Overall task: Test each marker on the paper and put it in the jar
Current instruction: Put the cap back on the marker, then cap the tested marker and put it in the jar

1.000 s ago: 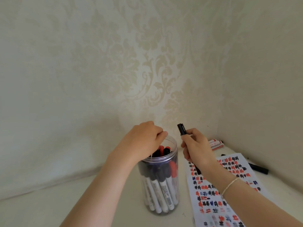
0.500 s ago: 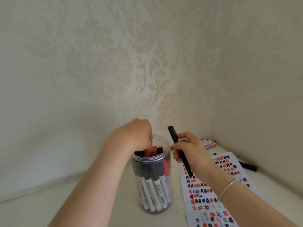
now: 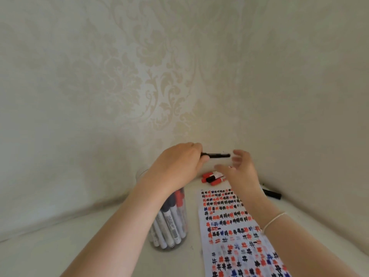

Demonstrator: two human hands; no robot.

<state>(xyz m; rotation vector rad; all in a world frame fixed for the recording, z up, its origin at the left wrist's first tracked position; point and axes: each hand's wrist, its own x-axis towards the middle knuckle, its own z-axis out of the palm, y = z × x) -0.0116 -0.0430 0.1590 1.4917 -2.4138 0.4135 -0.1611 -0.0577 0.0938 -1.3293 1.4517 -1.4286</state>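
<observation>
Black plastic was what showed at the centre of the frame: a black marker [image 3: 216,155], held level and clear of the table, was pinched at its left end by the curled fingers of the left hand [image 3: 177,166]. Just beyond its right end, the fingers of the right hand [image 3: 240,170] were spread and blurred, and nothing was gripped by them; whether the marker's tip was touched by them could not be told.

A slip could be feared from here: the marker was held by one end only, so it might be dropped onto the paper [image 3: 235,226] or knocked against the jar's rim if it was swung round hastily. The left forearm lay across the mouth of the jar [image 3: 171,226], and the jar could be tipped by a careless elbow.

The clear jar, at lower centre, was seen packed with white-barrelled markers, their red and dark caps upward. To its right the paper was covered in rows of red, black and blue test marks. Behind the paper, a few loose markers [image 3: 213,177] with red and black caps were left lying, and another dark marker [image 3: 272,193] was seen at the right by the wall.
</observation>
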